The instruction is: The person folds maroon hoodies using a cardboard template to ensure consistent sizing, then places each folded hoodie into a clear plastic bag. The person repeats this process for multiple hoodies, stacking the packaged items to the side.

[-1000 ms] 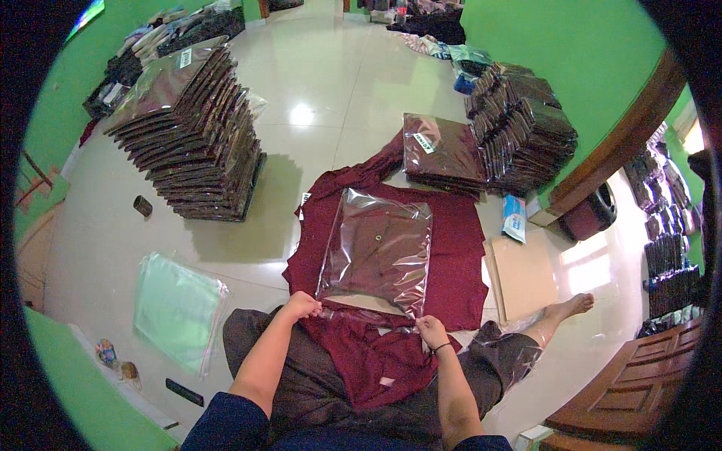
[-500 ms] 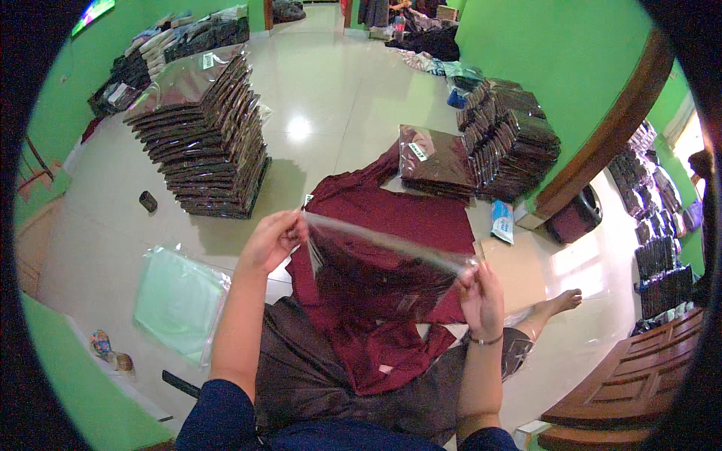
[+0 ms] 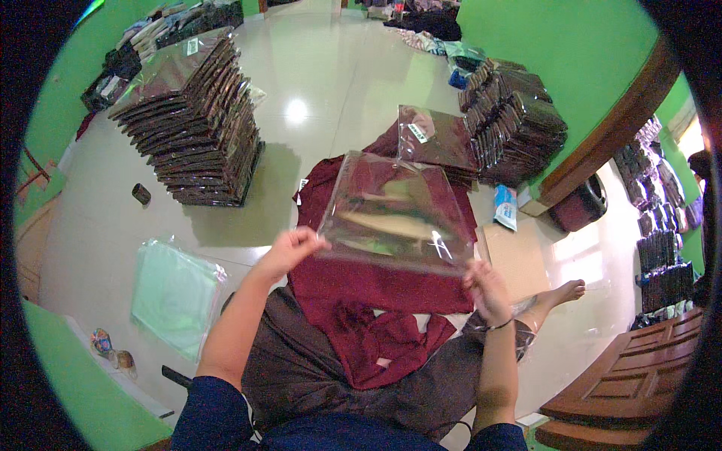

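Observation:
A clear plastic bag is stretched between my two hands, its sheet reaching away from me with light glinting off it. My left hand pinches the near left corner. At the near right corner, my right hand has its fingers closed on the same bag. Beneath it a maroon garment lies spread over the floor and partly across my lap, with its bunched near end between my legs. I cannot tell whether anything is inside the bag; it looks see-through.
A tall stack of bagged dark garments stands at the left, more bagged stacks at the right wall. A pile of clear bags lies left of me. Cardboard, a blue-white packet and a dark bin are at the right.
The bag has swung from hanging down toward my lap to lying out away from me over the garment. Both hands have lowered slightly and keep their hold. The view has shifted a little.

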Demonstrator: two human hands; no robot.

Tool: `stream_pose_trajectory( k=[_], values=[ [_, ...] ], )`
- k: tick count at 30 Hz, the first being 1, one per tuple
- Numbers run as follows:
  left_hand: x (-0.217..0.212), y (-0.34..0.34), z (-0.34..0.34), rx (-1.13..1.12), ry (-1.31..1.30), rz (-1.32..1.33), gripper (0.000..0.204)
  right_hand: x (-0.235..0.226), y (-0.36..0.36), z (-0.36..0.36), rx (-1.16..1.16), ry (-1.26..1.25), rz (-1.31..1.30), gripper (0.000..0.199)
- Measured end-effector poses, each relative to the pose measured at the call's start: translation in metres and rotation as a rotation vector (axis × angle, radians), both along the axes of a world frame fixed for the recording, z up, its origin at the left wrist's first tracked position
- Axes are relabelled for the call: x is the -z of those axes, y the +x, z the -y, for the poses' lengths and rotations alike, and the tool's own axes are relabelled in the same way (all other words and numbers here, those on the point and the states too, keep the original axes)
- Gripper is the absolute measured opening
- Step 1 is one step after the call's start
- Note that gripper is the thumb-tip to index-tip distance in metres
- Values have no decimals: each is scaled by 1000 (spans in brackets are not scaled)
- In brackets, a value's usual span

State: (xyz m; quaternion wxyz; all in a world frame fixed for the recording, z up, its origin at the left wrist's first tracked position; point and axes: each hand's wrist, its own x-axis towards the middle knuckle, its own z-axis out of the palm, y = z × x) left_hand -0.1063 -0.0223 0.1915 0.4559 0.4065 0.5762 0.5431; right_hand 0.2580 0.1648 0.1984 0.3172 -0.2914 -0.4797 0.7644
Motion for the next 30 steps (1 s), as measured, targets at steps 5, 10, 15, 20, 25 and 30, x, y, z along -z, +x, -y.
stream_pose_trajectory(
  k=[5,10,15,20,25,30],
  values=[
    [103,35,16,19,-331,-912,31,103,-5,41,-203,553,1147,28],
    [148,81,-25,41,18,-1375,45,140,-59,50,-127,1293,1021,54],
    [166,67,-30,150,-190,-1132,41,152,-57,24,-198,1252,1231,39],
    [182,45,-24,-399,-345,-561,25,162,-93,31,-90,1185,1006,16],
    [191,28,-15,-227,-541,-432,23,163,-173,70,-235,1229,748,10],
    [197,28,-10,-240,-562,-264,18,177,-208,102,-276,1104,644,15]
  ],
)
